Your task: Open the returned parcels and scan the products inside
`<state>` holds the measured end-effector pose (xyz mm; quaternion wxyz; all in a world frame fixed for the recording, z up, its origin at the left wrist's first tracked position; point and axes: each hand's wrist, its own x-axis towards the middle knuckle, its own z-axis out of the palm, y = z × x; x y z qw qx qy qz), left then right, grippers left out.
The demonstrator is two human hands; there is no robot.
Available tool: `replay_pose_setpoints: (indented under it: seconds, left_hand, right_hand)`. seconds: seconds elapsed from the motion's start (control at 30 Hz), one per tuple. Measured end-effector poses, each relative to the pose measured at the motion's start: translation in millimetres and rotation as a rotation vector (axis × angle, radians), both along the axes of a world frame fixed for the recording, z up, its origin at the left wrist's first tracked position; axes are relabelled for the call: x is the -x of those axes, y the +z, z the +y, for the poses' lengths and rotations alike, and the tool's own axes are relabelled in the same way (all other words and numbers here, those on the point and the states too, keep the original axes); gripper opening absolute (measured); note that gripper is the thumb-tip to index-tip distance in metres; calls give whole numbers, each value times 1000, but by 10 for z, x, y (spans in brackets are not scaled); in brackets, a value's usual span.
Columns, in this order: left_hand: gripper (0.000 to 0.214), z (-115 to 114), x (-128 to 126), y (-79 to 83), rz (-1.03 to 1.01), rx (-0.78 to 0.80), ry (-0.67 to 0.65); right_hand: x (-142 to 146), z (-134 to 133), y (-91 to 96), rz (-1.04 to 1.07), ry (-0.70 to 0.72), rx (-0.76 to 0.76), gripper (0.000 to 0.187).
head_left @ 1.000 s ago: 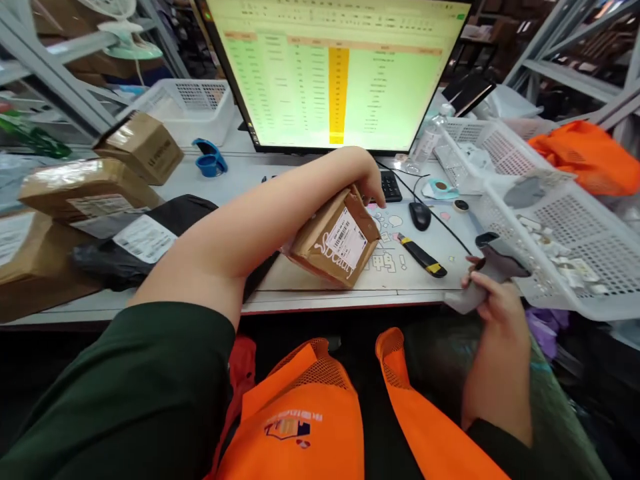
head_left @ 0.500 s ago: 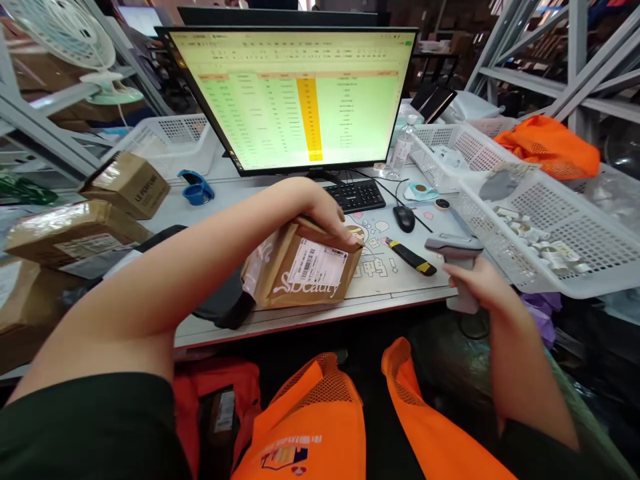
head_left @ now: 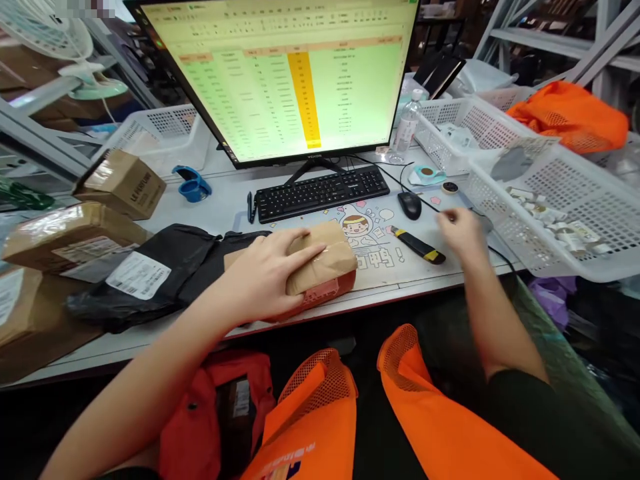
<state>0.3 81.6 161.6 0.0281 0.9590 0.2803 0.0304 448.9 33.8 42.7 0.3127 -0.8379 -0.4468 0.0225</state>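
Observation:
My left hand [head_left: 270, 273] lies over a brown paper-wrapped package [head_left: 325, 247], fingers spread across its top and thumb along the near side. A reddish patch shows low on the package's near face. It rests on the desk's front part, against a black plastic mailer [head_left: 175, 267] with a white label. To the right, my right hand [head_left: 461, 233] is curled and slightly blurred at the desk mat. The grey barcode scanner [head_left: 484, 221] is mostly hidden behind that hand, its cable running off to the right. A black and yellow utility knife [head_left: 419, 245] lies between the hands.
Behind are a keyboard [head_left: 320, 193], mouse [head_left: 410, 205] and monitor [head_left: 280, 80]. White baskets [head_left: 555, 200] line the right side, near a water bottle [head_left: 406, 127]. Cardboard boxes [head_left: 75, 233] are stacked at left, beside a blue tape dispenser [head_left: 193, 183].
The package has gone from tilted, label facing me, to lying down with another side showing. My right hand has moved the scanner from the desk's edge up onto the mat. The view has tipped downward.

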Motion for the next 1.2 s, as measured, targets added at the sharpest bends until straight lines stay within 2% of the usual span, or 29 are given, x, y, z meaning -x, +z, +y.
replay_pose_setpoints:
  seconds: [0.07, 0.17, 0.23, 0.4, 0.5, 0.57, 0.63, 0.7, 0.8, 0.9, 0.97, 1.07, 1.13, 1.2]
  left_hand:
    - [75, 2, -55, -134, -15, -17, -44]
    - [86, -17, -82, -246, -33, -54, -64]
    - [90, -73, -38, -264, -23, -74, -36]
    - [76, -360, 48, -277, -32, -103, 78]
    - [63, -605, -75, -371, -139, -145, 165]
    - [63, -760, -211, -477, -222, -162, 212]
    - [70, -869, -337, -604, -333, -198, 276]
    - [67, -906, -413, -731, -460, -247, 349]
    - [52, -847, -414, -888, -610, -291, 388]
    - [52, -740, -350, -987, -671, -304, 335]
    - [58, -692, -321, -1009, -667, -281, 304]
    - [68, -673, -318, -968, -617, -216, 291]
    - [79, -678, -329, -918, -569, -176, 309]
    - [90, -680, -342, -880, -535, -156, 324]
  right_hand:
    - [402, 523, -47, -6, 267, 92, 36]
    - [851, 1230, -139, -73, 424, 125, 47]
    - [999, 1503, -178, -118, 474, 137, 55]
    - [1118, 1723, -225, -209, 484, 164, 59]
    - [1205, 1823, -200, -245, 463, 191, 57]
    - [1234, 1851, -141, -260, 451, 204, 56]
    - [1174, 1762, -66, -271, 429, 200, 59]
    - [1008, 1493, -20, -269, 397, 205, 63]
    - [679, 787, -82, -263, 341, 264, 61]
    - [481, 62, -277, -306, 247, 331, 60]
    - [455, -232, -422, -309, 177, 341, 58]
    - [490, -416, -539, -258, 133, 267, 53]
    - [547, -523, -488, -205, 202, 146, 51]
    - [658, -710, -337, -159, 374, -16, 49]
